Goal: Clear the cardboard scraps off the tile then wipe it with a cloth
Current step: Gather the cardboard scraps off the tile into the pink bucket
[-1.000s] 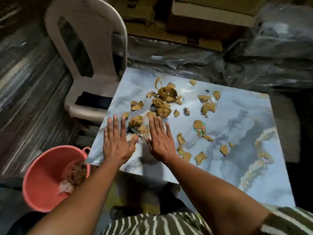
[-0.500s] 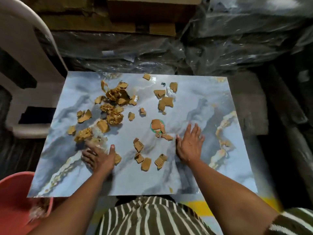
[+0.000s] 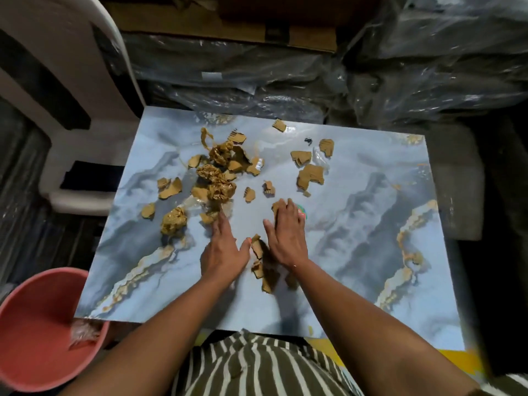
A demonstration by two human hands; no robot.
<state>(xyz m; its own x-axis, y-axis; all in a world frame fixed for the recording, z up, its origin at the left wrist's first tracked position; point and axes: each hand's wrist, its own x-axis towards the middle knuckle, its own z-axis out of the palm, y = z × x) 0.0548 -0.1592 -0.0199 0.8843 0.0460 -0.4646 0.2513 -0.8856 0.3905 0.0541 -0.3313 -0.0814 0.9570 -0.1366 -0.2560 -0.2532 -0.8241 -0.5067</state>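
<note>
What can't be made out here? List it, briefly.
All head view:
- Green-rimmed disc: mostly hidden under the right hand.
- Scraps between the hands: partly covered by the right wrist and its shadow.
- Left hand: fingertips blurred, so contact with the crumpled tape is unclear.
- Pink tub: cut off by the left edge; its contents are a blur.
- No cloth in sight.

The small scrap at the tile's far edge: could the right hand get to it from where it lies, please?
Probably yes: the right hand lies flat mid-tile, and only low scraps lie between it and the far scrap.
</note>
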